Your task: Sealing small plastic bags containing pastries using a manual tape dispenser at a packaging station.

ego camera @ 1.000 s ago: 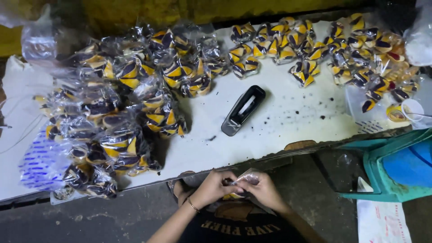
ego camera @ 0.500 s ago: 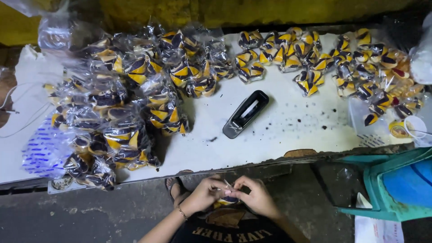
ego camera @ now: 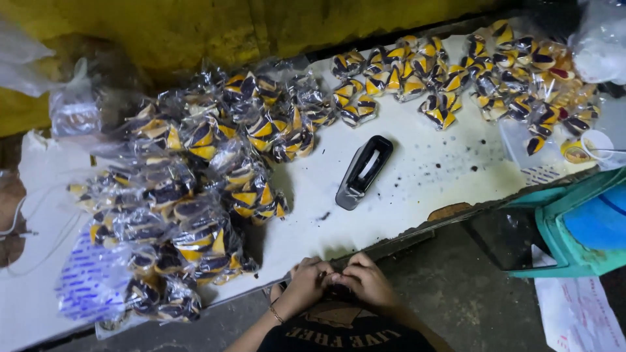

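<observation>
My left hand (ego camera: 305, 281) and my right hand (ego camera: 369, 280) meet just below the front edge of the white table (ego camera: 417, 189), over my lap. The fingers of both pinch a small dark item (ego camera: 328, 276) that they mostly hide. A black stapler (ego camera: 364, 171) lies on the table a short way beyond my hands. To the left is a heap of clear bags (ego camera: 189, 195) filled with yellow-and-dark wrapped pieces. Loose pieces of the same kind (ego camera: 456, 78) are spread along the far right.
A teal plastic stool (ego camera: 561, 228) stands at the right by the table edge, with printed paper (ego camera: 577, 313) on the floor below it. A blue-printed plastic bag (ego camera: 85, 280) lies front left. A small yellow tape roll (ego camera: 576, 151) and clear bags (ego camera: 596, 45) sit far right.
My hands have drawn closer together and nearer the table edge. The light packet seen between them before is now hidden. The view has shifted, so the table sits further right.
</observation>
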